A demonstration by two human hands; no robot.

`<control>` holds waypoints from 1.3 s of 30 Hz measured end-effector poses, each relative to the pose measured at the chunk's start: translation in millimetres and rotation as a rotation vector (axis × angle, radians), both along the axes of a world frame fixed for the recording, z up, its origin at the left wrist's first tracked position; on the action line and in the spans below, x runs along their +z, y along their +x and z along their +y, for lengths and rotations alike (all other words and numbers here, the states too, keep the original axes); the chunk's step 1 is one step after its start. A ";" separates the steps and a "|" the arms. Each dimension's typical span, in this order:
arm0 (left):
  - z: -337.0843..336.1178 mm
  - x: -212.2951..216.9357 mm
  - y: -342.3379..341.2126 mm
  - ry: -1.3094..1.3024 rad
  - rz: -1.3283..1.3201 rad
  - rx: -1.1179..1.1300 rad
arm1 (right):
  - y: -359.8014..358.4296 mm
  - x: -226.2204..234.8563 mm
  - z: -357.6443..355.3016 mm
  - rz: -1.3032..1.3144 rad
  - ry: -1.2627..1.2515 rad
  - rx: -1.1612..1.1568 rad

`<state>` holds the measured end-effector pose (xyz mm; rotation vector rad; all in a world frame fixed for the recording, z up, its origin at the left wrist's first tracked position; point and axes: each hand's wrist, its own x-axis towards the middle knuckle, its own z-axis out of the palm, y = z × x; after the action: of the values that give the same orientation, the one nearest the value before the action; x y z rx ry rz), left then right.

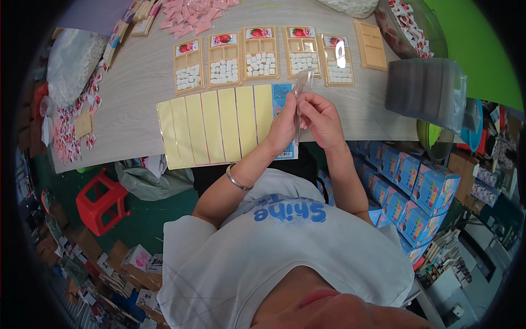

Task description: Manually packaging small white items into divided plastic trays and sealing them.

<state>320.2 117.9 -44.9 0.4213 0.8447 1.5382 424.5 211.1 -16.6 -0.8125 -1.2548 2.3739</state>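
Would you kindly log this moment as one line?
both hands: left hand, right hand | hold: clear sleeve | above: yellow cards

Two bare hands raised together at mid-frame, forearms converging from below.

Left hand (284, 127): upright, back toward the camera, fingers curled in a pinch, metal bangle (238, 179) on the wrist, forearm angled up from lower left. Right hand (323, 122): just beside the left, fingers bent inward and closed in a pinch, forearm rising almost straight from the elbow, bare to the sleeve.
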 end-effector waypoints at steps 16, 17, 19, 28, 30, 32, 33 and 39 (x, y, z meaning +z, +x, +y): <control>-2.8 56.7 -96.8 -0.362 0.565 0.501 | 0.8 24.7 78.7 0.059 0.289 -0.038; 6.7 61.4 -106.7 -0.469 0.829 0.497 | -10.3 22.2 96.7 0.088 0.202 0.068; 28.9 56.6 -122.3 -0.604 1.337 0.532 | -32.7 15.6 120.9 0.019 0.244 0.137; 102.3 29.2 -91.1 -0.916 1.740 0.500 | -64.3 -7.8 129.7 -0.756 1.131 0.088; 107.3 24.2 -85.3 -0.949 1.754 0.531 | -71.2 4.6 117.8 -0.913 1.302 0.083; 112.0 22.2 -78.7 -0.981 1.729 0.470 | -73.0 19.0 109.5 -1.059 1.253 0.037; 114.6 20.2 -77.1 -0.987 1.732 0.473 | -72.2 18.4 104.3 -1.051 1.253 0.040; 110.5 8.0 -71.5 -0.937 1.831 0.588 | -61.6 -3.2 90.9 -0.572 1.627 0.043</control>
<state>248.7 228.4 -36.9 0.8665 3.0993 0.6311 362.9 302.0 -19.8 -0.7530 -2.6247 0.4449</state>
